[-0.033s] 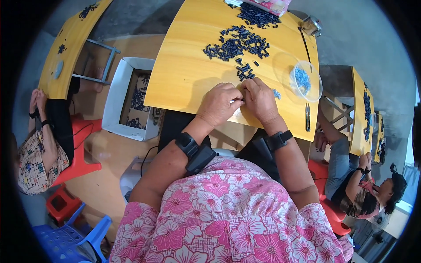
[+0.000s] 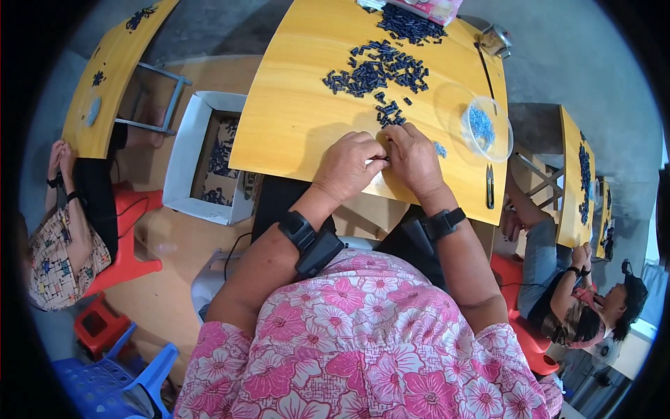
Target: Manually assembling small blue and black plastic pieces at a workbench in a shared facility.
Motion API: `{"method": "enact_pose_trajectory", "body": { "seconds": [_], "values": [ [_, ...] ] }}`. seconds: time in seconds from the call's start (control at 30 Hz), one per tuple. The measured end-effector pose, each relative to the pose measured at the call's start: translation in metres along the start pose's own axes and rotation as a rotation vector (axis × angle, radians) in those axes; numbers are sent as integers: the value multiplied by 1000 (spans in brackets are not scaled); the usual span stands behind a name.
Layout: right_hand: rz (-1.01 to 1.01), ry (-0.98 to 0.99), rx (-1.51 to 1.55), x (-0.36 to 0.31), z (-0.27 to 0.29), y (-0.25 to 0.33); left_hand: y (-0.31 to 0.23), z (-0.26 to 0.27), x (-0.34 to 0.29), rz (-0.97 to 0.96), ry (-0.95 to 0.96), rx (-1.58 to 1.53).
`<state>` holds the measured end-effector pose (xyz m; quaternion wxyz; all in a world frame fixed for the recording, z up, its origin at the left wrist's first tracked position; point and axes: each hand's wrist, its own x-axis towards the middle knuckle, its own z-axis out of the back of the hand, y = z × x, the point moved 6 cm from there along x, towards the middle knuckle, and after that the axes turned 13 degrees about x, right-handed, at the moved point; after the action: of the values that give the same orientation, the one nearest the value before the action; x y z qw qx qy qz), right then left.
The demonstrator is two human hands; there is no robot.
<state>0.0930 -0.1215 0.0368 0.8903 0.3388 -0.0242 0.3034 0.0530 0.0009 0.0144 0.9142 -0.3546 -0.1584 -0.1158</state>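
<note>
My left hand (image 2: 351, 165) and my right hand (image 2: 414, 158) meet over the near edge of a yellow table (image 2: 279, 119). The left thumb and forefinger pinch a small black part (image 2: 380, 159), of which only a dark bit shows. Right against it, the fingers of my right hand are closed, and what they grip is hidden. Just beyond my hands lies a little group of short black tube-like parts (image 2: 389, 113), with a larger heap (image 2: 377, 70) behind. A few tiny pale-blue pieces (image 2: 440, 149) lie beside my right hand.
At the right stand a clear bowl (image 2: 509, 148) of tiny blue pieces, dark snips (image 2: 490, 187), a thin black rod (image 2: 485, 70) and a jar (image 2: 495, 42). A white box (image 2: 180, 160) containing black parts is left of the table. Two people sit at side tables.
</note>
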Motion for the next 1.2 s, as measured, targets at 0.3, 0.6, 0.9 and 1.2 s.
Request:
{"method": "enact_pose_trajectory", "body": {
  "seconds": [0.3,0.6,0.9,1.2],
  "values": [
    [-133,-219,422,-15,12,-19,-1,5,2,45,11,-64],
    [-561,-221,1232,-33,2,-22,2,4,2,62,14,-102],
    [-646,-200,1274,-42,0,-27,5,1,1,88,34,-122],
    [-699,-245,1393,-45,-2,-24,6,0,-1,96,31,-136]
  ]
}}
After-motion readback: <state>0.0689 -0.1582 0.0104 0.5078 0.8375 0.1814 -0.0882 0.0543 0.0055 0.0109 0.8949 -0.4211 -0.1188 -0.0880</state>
